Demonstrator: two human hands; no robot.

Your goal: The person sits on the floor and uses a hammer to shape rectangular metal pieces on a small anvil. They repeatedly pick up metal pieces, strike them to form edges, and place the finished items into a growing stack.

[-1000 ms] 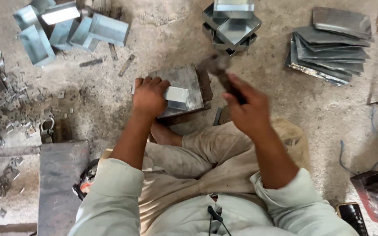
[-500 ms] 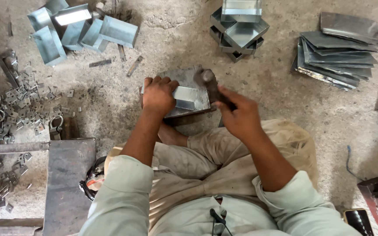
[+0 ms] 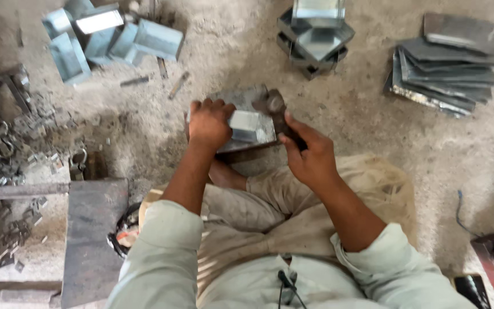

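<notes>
The left hand (image 3: 210, 123) presses the metal piece (image 3: 246, 121) down; the right hand (image 3: 310, 154) grips a hammer (image 3: 275, 109). Bent boxes (image 3: 315, 37) are stacked; flat sheets (image 3: 447, 63) wait.

Your left hand (image 3: 210, 123) hides the near-left corner of the metal piece (image 3: 247, 123); your right hand (image 3: 310, 157) covers the hammer (image 3: 275, 109) handle; the far tray stack (image 3: 315, 28) is cut off.
</notes>
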